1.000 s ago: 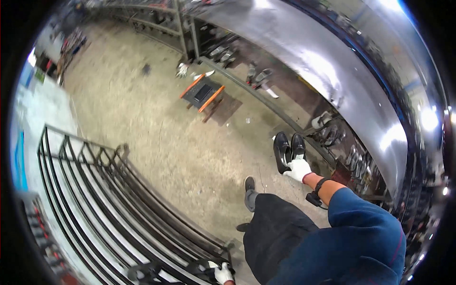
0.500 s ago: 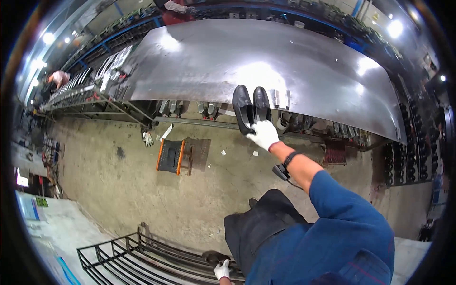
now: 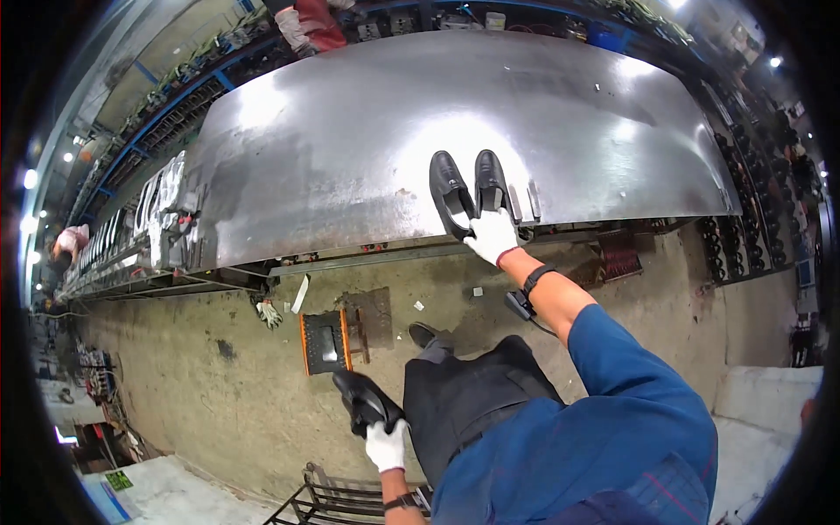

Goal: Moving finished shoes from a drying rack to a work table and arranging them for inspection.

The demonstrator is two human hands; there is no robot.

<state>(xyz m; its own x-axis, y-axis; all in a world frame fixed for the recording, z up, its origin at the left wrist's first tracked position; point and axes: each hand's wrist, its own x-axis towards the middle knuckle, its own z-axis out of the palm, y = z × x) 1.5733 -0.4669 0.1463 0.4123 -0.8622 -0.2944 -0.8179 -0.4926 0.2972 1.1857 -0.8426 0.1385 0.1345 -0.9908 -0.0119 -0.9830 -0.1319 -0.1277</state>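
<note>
Shoes [image 3: 445, 186] are occupying the tabletop's [image 3: 324, 166] near edge, toes pointing inward; the right grip [image 3: 481, 226] is clasping their heels, the left grip [image 3: 383, 437] is holding footwear [image 3: 366, 398], count unclear, above the floor [image 3: 245, 402].

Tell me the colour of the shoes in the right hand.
The shoes in the right hand are black, seen best in the head view.

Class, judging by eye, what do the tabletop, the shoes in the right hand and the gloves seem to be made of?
Tabletop: probably sheet metal, grey and semi-polished, with bright glare and scuffs.
Shoes: leather or a synthetic lookalike, smooth and black with a soft sheen.
Gloves: likely knitted fabric, matte white, hugging the fingers; fibre unclear.
</note>
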